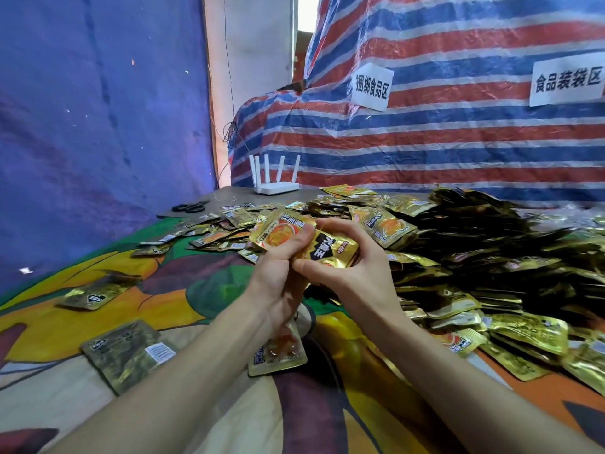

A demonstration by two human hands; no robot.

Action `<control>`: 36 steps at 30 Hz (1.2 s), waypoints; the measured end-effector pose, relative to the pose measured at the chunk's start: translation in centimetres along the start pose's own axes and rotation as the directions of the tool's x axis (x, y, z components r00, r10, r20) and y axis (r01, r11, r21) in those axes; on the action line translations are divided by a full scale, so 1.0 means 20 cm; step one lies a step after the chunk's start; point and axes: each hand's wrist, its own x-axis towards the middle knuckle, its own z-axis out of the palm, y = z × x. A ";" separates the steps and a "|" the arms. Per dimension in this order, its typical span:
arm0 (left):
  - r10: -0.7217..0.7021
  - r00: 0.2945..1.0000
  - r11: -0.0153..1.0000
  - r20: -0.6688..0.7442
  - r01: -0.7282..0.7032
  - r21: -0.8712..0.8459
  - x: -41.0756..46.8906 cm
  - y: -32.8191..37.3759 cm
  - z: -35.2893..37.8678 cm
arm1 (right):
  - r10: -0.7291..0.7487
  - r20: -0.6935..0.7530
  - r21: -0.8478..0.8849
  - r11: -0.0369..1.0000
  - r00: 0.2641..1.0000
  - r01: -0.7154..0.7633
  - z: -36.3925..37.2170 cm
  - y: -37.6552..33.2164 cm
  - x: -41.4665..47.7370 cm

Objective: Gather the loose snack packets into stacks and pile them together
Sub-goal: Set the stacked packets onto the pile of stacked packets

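On the patterned cloth (65, 322) at left lie loose gold packets (127, 353). The left hand (278, 276) and right hand (357, 270) curl fingers and thumbs around a small stack of packets (314, 244), its black banner unreadable, just before the heap (484, 257). Behind, a paper sign (372, 86) reads 捆绑食品区; a second sign (568, 81) reads 食品装袋区.

I have one wide-angle view, from the head, facing forward and down, close over the left hand (278, 276) and right hand (360, 276). Just beyond the fingers (340, 226) sits the heap of shiny gold foil snack packets (491, 244); well past them hangs the red-white-blue striped plastic tarp (425, 142).
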 end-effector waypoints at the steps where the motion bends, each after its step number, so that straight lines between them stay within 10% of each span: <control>1: 0.006 1.000 1.000 -0.017 -0.006 0.008 0.00 0.00 0.00 | 0.014 0.004 0.002 1.000 1.000 -0.014 0.01 0.00 0.00; 18: -0.207 0.966 0.975 -0.156 0.216 0.047 -0.03 0.01 -0.02 | 0.184 0.030 -0.221 0.960 0.982 -0.173 -0.01 0.01 0.01; 22: -0.208 0.973 0.978 -0.104 0.206 -0.029 -0.03 0.02 -0.02 | 0.285 0.000 0.161 0.946 0.959 -0.281 0.03 0.00 0.00; 29: -0.136 0.990 0.984 0.043 0.140 -0.107 -0.03 0.01 -0.01 | 0.461 0.270 0.785 0.403 0.845 -0.470 -0.06 -0.04 0.07; 36: -0.165 0.974 0.979 0.156 0.182 -0.098 -0.05 0.04 -0.01 | 0.486 0.074 0.674 0.619 0.871 -0.403 -0.10 -0.01 0.11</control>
